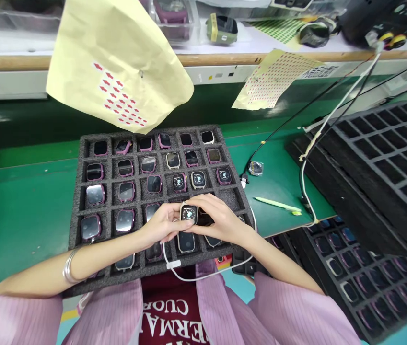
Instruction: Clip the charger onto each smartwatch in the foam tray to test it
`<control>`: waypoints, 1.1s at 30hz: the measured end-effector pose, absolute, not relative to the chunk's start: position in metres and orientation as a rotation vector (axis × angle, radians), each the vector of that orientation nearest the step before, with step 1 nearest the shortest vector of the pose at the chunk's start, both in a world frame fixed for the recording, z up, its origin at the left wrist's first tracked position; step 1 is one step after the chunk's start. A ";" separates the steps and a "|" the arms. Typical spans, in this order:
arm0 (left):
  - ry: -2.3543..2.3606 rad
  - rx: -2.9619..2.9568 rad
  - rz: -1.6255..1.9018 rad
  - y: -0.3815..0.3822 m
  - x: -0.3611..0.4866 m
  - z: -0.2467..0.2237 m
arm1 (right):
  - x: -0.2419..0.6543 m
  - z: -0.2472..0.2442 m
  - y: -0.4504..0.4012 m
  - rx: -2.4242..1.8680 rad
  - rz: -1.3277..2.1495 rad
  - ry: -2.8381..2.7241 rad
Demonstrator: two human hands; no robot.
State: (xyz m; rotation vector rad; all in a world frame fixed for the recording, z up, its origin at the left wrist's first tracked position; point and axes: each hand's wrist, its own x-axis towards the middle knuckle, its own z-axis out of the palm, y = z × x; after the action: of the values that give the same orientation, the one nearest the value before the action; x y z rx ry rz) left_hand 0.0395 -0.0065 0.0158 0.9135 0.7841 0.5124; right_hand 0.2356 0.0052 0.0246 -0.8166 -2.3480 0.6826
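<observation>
Between my two hands is a smartwatch case [189,214] without a strap, its screen lit with a dial. My left hand [165,222] grips its left side, thumb and fingers closed. On the other side, my right hand [215,218] has its thumb on the lower edge and its fingers over the top. A white cable [203,277] loops below, one end running up near my left hand. Underneath lies a dark foam tray [76,211] whose compartments hold many watch cases, purple and pale-rimmed, a few with lit screens such as the one [198,179] just above.
Right of the tray lie a light green pen [277,204] and a small bagged watch part [256,168]. Stacked foam trays [379,158] stand at the right, cables hanging beside them. Another filled tray [365,278] sits lower. Yellow sticker sheets [117,62] hang from the shelf edge.
</observation>
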 end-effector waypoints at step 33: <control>0.701 1.132 0.582 -0.012 0.046 0.005 | 0.255 0.034 -0.003 -0.854 0.658 -2.258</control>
State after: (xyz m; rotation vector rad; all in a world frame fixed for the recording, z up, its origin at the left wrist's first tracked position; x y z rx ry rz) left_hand 0.0462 -0.0118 0.0054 1.1320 0.7009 0.5824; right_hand 0.2546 -0.0029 0.0337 -0.8544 -2.2585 0.6578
